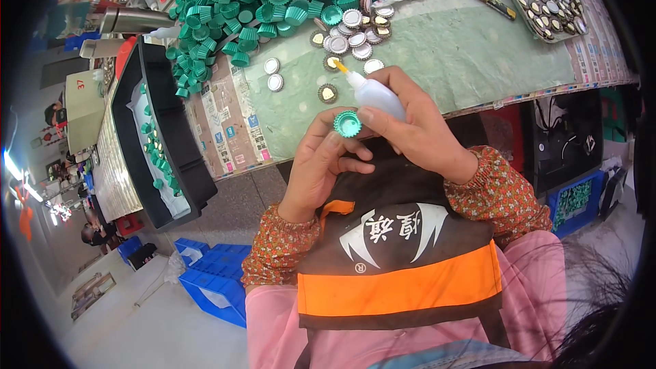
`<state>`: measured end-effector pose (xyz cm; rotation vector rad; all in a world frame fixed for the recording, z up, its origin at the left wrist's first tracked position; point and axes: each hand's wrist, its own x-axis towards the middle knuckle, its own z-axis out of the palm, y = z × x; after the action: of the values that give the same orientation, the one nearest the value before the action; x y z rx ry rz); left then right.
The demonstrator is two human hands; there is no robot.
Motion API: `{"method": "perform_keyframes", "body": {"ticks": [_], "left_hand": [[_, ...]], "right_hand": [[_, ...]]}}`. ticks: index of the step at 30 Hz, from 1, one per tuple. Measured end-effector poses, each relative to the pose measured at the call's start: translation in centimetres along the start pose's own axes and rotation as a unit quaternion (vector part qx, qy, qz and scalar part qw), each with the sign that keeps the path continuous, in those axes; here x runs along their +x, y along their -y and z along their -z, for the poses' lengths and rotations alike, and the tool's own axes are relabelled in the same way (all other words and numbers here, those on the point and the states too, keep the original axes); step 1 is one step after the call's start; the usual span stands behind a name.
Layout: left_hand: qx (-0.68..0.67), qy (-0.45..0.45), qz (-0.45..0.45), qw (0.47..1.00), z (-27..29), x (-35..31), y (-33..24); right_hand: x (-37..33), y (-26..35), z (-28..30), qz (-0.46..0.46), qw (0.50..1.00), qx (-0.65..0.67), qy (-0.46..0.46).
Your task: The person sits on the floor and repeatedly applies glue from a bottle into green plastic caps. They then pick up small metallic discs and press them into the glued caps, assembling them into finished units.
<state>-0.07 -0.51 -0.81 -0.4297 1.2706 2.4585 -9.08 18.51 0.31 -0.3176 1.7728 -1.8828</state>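
Well left of the fingers stands a black tray with small green pieces inside. The left hand pinches one green cup between thumb and forefinger, its other fingers loosely curled apart; the cup's mouth faces up toward the head, its short axis running roughly along the line of sight. Just beyond those fingertips, a metal cap lies on the desk. Right of the cup, the right hand has its fingers wrapped around a white squeeze bottle, thumb close to the cup's rim. Best, I judge, to grip the cup lightly, keep its mouth level and squeeze gently. The bottle's long axis slants, its yellow nozzle pointing away and leftward; whether the tip touches the cap beneath, I cannot tell.
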Motion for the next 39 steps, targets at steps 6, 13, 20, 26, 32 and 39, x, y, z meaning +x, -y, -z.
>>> {"method": "perform_keyframes", "body": {"ticks": [6, 13, 20, 26, 32, 39], "left_hand": [[-0.062, 0.018, -0.024, 0.998, 1.2, -0.6, -0.3], [-0.119, 0.030, -0.031, 0.992, 1.5, -0.7, 0.1], [-0.096, 0.017, -0.027, 0.995, 1.2, -1.0, 0.3], [-0.088, 0.016, -0.023, 0.996, 1.0, -1.0, 0.5], [-0.092, 0.012, -0.029, 0.995, 0.9, -1.2, 0.7], [-0.076, -0.001, -0.009, 0.997, 0.9, -1.2, 0.9]], "right_hand": [[-0.9, 0.5, 2.2, 0.237, 0.955, -0.180, 0.016], [-2.5, 1.4, 2.2, 0.317, 0.917, -0.239, 0.032], [-2.7, 1.0, 1.8, 0.349, 0.901, -0.256, 0.037], [-2.8, 1.2, 1.4, 0.338, 0.902, -0.266, 0.025], [-2.8, 1.0, 1.2, 0.337, 0.902, -0.265, 0.039], [-2.8, 0.8, 1.1, 0.332, 0.906, -0.262, 0.034]]}}
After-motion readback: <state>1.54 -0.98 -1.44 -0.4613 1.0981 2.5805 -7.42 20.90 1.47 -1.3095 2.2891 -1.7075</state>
